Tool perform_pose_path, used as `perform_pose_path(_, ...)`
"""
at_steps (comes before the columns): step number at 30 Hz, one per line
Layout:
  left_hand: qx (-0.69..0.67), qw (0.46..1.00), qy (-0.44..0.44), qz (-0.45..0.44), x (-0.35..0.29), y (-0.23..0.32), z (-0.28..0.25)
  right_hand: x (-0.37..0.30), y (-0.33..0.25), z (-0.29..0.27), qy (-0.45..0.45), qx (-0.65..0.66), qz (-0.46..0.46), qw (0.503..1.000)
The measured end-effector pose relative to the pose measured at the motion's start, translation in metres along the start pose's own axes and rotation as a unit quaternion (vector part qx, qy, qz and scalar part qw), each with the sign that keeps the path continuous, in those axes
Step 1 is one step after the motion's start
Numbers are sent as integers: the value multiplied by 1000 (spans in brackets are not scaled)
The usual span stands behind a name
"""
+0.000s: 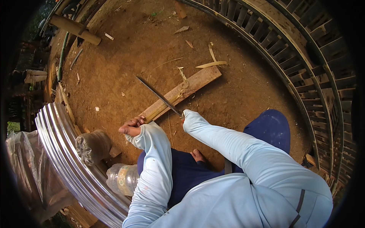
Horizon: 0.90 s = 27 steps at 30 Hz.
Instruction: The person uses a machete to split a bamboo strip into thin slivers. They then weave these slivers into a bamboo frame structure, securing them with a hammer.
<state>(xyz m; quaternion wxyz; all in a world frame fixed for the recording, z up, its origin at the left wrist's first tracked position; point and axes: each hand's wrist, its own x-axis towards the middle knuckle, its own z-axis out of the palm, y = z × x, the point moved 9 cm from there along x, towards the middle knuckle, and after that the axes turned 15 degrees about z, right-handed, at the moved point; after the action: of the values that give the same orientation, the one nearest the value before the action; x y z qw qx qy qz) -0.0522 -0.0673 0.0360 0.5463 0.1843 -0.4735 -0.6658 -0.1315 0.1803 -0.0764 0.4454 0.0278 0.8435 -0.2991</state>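
A wooden plank [203,79] lies slantwise on the dirt. Along its near half runs a pale strip [155,113], apparently bamboo, and my left hand [131,127] has its fingers closed round the near end. The long knife [154,91] crosses above the strip and plank, its dark blade pointing to the far left. Only a bit of its reddish handle shows at my right hand [184,116], which grips it and is mostly covered by the light blue sleeve. Thin curled shavings [184,81] sit on the plank beyond the blade.
Slatted bamboo fencing [283,49] curves along the right. On the left are corrugated metal sheets [62,140], a dirty plastic bottle [93,146] and a clear bottle [123,178]. A log [76,29] lies at the far left; pale peeled strips [213,64] rest beyond the plank.
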Motion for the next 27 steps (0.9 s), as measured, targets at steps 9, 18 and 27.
perform_pose_path(9, -50, 997, -49, 29, 9, -11, -17, 9, 27, 5, -16, 26, 84, 996)
perform_pose_path(18, -98, 993, -53, -33, 22, -23, -25, 100, 164, 74, -26, 397, 465, 790)
perform_pose_path(27, -16, 1000, 15, 3, 19, -15, -26, 61, 66, 31, -5, 16, 132, 991)
